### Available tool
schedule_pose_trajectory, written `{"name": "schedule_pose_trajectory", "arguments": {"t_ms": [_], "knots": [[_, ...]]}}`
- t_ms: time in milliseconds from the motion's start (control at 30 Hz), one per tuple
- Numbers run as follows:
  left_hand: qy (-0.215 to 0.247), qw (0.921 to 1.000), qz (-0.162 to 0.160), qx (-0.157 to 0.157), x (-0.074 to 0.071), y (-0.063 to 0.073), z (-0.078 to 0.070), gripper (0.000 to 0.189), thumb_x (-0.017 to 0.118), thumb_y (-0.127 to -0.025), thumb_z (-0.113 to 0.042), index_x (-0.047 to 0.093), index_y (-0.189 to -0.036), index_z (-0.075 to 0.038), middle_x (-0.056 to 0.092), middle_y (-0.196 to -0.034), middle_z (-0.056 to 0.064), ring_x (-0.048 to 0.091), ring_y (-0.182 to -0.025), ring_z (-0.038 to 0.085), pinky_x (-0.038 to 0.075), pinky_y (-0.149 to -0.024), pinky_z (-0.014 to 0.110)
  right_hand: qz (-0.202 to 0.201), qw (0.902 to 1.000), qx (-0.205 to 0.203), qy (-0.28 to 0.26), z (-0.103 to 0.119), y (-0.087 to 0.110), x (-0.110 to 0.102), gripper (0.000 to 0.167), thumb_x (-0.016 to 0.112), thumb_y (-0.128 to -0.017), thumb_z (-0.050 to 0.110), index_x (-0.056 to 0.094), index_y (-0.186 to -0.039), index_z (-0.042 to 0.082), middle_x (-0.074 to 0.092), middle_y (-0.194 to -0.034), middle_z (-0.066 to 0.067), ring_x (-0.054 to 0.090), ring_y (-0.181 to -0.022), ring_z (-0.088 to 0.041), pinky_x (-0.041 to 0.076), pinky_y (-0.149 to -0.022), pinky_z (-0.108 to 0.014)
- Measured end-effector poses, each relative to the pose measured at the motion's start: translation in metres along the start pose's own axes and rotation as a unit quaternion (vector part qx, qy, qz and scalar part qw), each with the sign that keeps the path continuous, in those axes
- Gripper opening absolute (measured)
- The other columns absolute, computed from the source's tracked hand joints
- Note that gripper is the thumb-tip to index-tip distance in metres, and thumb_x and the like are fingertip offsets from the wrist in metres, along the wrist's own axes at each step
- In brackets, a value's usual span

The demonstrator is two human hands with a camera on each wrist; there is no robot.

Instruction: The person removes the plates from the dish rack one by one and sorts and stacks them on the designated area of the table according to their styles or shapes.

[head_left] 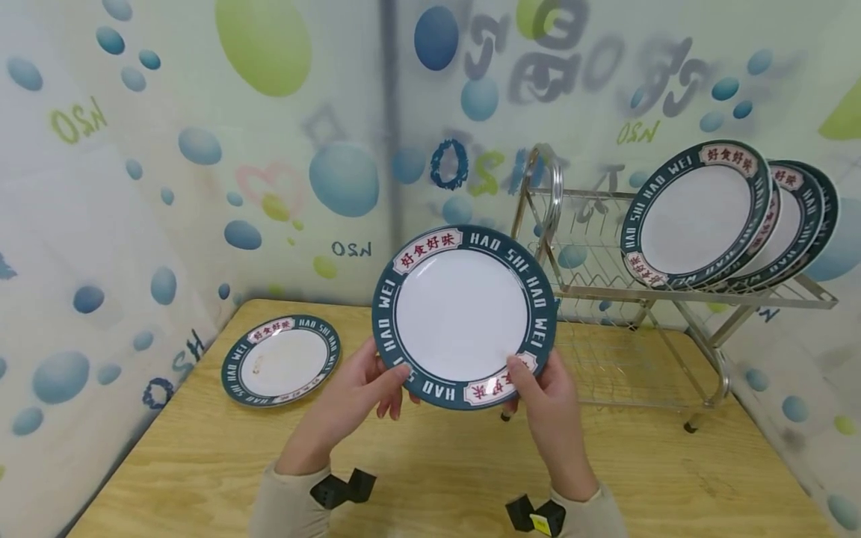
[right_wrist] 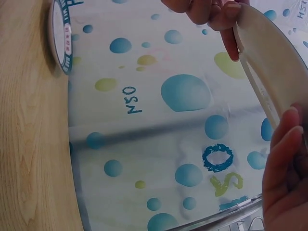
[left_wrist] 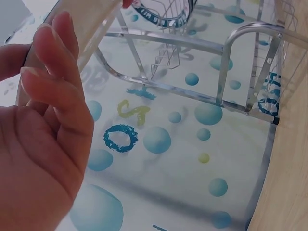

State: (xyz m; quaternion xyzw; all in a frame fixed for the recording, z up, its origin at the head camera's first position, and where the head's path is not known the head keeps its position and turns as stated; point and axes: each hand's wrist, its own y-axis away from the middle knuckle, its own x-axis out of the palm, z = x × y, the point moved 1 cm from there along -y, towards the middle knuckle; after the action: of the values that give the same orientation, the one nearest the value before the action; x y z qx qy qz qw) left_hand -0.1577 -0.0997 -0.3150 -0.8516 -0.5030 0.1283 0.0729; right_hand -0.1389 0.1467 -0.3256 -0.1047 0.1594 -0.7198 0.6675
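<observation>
Both hands hold a white plate (head_left: 464, 314) with a dark green lettered rim, tilted up to face the head camera above the table. My left hand (head_left: 366, 385) grips its lower left edge, thumb on the front and fingers behind. At the lower right edge my right hand (head_left: 548, 403) pinches the rim, its thumb over a red-lettered label. The plate's pale underside (right_wrist: 274, 62) shows in the right wrist view, with fingertips against it. A second plate (head_left: 282, 359) of the same pattern lies on the table to the left, with a brownish mark on it.
A two-tier metal dish rack (head_left: 592, 291) stands at the right on the wooden table (head_left: 430, 478). Several matching plates lean in its upper tier, the front plate (head_left: 696, 220) facing me. Behind the table rises a wall covering (head_left: 269, 164) patterned with blue and green dots.
</observation>
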Motion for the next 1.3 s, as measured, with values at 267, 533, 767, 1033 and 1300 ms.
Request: {"name": "schedule_pose_trajectory", "arguments": {"t_ms": [267,533,767,1033,1300], "knots": [[0.02,0.9997,-0.005,0.015,0.002,0.002,-0.015,0.033,0.041,-0.095,-0.01,0.032,-0.126,-0.007,0.061,-0.079,0.015,0.053,-0.051,0.028,0.044,-0.044,0.034,0.02,0.9997,0.012,0.003,0.0,0.0,0.002,0.024,0.044,-0.095,0.018,0.045,-0.116,0.008,0.058,-0.077,-0.01,0.052,-0.054,-0.023,0.047,-0.048,-0.031],[0.063,0.9972,-0.039,-0.005,-0.001,0.001,-0.007,0.035,0.044,-0.094,-0.016,0.033,-0.127,-0.013,0.061,-0.079,0.015,0.054,-0.053,0.028,0.042,-0.044,0.03,0.047,0.9986,-0.024,-0.009,-0.001,-0.002,0.004,0.025,0.039,-0.096,0.015,0.042,-0.119,0.005,0.057,-0.074,-0.01,0.052,-0.051,-0.022,0.046,-0.044,-0.032],[0.085,0.9951,-0.045,-0.024,-0.002,0.003,-0.01,0.037,0.046,-0.093,-0.018,0.033,-0.128,-0.013,0.063,-0.081,0.015,0.055,-0.058,0.027,0.04,-0.044,0.027,0.049,0.9982,-0.033,-0.013,0.003,-0.003,0.001,0.037,0.037,-0.096,0.014,0.033,-0.134,0.014,0.058,-0.073,-0.008,0.053,-0.051,-0.024,0.045,-0.044,-0.033],[0.087,0.9949,-0.044,-0.023,-0.007,0.002,-0.012,0.04,0.045,-0.094,-0.018,0.031,-0.131,-0.013,0.063,-0.083,0.017,0.056,-0.06,0.027,0.04,-0.044,0.028,0.008,0.9986,-0.04,-0.033,0.008,-0.005,-0.002,0.05,0.033,-0.098,0.018,0.014,-0.142,0.03,0.055,-0.065,-0.012,0.051,-0.049,-0.024,0.046,-0.044,-0.034],[0.095,0.9938,-0.05,-0.025,-0.009,0.004,-0.012,0.043,0.044,-0.094,-0.018,0.028,-0.134,-0.016,0.062,-0.085,0.018,0.056,-0.061,0.027,0.04,-0.045,0.027,-0.024,0.9964,-0.055,-0.059,0.01,-0.004,-0.005,0.055,0.04,-0.095,0.012,0.018,-0.141,0.031,0.055,-0.072,-0.018,0.052,-0.051,-0.024,0.043,-0.042,-0.031]]}}
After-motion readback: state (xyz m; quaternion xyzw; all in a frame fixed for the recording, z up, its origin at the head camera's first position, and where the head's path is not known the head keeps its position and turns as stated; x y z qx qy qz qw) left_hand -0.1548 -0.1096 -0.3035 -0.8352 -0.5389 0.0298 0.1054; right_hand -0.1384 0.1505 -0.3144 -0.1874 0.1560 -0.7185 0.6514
